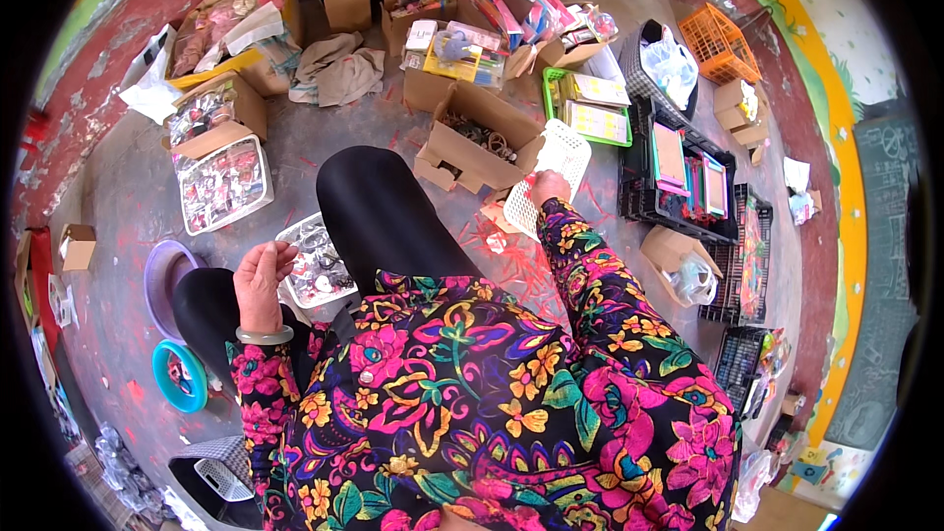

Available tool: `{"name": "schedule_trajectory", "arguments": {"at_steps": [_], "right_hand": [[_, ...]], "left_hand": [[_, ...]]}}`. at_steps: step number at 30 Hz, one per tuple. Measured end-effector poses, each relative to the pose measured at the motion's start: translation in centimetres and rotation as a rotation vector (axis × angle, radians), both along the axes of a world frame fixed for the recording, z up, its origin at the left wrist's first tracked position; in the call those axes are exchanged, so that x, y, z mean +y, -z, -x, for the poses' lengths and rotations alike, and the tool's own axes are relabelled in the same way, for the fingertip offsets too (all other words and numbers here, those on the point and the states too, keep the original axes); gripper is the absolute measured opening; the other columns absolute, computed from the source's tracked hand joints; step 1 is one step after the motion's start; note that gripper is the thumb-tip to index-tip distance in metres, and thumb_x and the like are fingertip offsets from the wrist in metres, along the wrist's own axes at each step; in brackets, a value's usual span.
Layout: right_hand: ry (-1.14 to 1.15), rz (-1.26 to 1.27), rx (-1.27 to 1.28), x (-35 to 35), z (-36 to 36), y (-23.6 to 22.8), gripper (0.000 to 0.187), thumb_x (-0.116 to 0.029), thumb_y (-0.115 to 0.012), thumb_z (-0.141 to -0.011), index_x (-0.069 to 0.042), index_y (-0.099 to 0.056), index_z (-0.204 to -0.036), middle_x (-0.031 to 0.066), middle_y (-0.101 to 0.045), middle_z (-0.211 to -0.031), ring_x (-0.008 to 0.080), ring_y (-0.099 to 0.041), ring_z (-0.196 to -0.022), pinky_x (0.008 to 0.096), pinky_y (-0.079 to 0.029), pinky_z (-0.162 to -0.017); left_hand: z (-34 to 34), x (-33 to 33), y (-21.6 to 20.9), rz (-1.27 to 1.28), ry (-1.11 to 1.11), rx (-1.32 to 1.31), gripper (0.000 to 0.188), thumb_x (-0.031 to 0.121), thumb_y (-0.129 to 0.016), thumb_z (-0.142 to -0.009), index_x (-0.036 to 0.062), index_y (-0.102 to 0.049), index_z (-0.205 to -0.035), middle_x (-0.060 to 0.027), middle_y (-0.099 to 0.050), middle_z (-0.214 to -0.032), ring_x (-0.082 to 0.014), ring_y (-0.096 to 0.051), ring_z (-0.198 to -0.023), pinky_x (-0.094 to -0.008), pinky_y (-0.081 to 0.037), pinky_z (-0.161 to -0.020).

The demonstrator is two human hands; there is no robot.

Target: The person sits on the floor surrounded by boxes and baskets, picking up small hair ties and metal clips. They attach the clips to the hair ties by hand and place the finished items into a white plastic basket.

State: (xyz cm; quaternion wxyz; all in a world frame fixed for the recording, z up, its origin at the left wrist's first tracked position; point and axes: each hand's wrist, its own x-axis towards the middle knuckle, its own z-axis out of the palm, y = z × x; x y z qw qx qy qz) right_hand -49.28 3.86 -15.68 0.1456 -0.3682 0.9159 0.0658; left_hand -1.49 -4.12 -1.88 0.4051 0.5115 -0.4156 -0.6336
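Note:
My right hand [551, 189] reaches forward with curled fingers at a white perforated plastic basket [567, 145], apparently gripping it; my hand covers its middle. My left hand [260, 283] is raised beside my left knee, a pale bangle [265, 337] on its wrist. Its fingers are bent together toward the thumb, and anything between them is too small to make out. Close to that hand, partly behind my right leg, a white tray [313, 261] holds dark and pale small items. An open cardboard box [470, 149] with dark coiled items stands just left of the basket.
Red scraps [506, 261] litter the floor. A green basket [551, 103] and black crates [678, 211] stand at the right. Another white tray [228, 226], a purple basin [162, 280] and a turquoise basin [202, 374] are at the left. Filled boxes [349, 10] line the far wall.

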Motion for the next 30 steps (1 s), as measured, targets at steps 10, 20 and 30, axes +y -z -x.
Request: {"name": "schedule_trajectory", "arguments": {"at_steps": [10,20,30], "right_hand": [[-0.048,0.310,0.018,0.5,1.6,1.4,0.018,-0.009,-0.052,-0.077,-0.005,-0.062,-0.091,0.0182,-0.059,-0.093,0.0326,-0.059,-0.089,0.0396,-0.048,-0.076],[-0.093,0.238,0.020,0.7,2.3,2.0,0.020,-0.017,-0.051,-0.079,-0.012,-0.066,-0.092,0.0144,-0.061,-0.096,0.0307,-0.059,-0.090,0.0390,-0.047,-0.079],[0.134,0.383,-0.012,1.6,3.9,2.1,0.020,-0.023,-0.054,-0.078,-0.018,-0.068,-0.091,0.0145,-0.063,-0.089,0.0313,-0.061,-0.085,0.0388,-0.048,-0.077]], "left_hand": [[0.0,0.1,0.1,-0.008,-0.014,-0.020,0.020,0.017,-0.051,-0.090,-0.0001,-0.060,-0.092,-0.0083,-0.065,-0.084,-0.0139,-0.062,-0.077,-0.0226,-0.048,-0.068],[0.2,0.2,0.2,-0.022,-0.025,-0.032,0.017,0.016,-0.052,-0.090,0.0009,-0.060,-0.091,-0.0074,-0.065,-0.084,-0.0141,-0.063,-0.077,-0.0223,-0.049,-0.067],[0.0,0.3,0.4,-0.018,-0.003,-0.043,0.018,0.017,-0.052,-0.090,0.0012,-0.061,-0.090,-0.0070,-0.065,-0.084,-0.0136,-0.063,-0.077,-0.0214,-0.048,-0.066]]}}
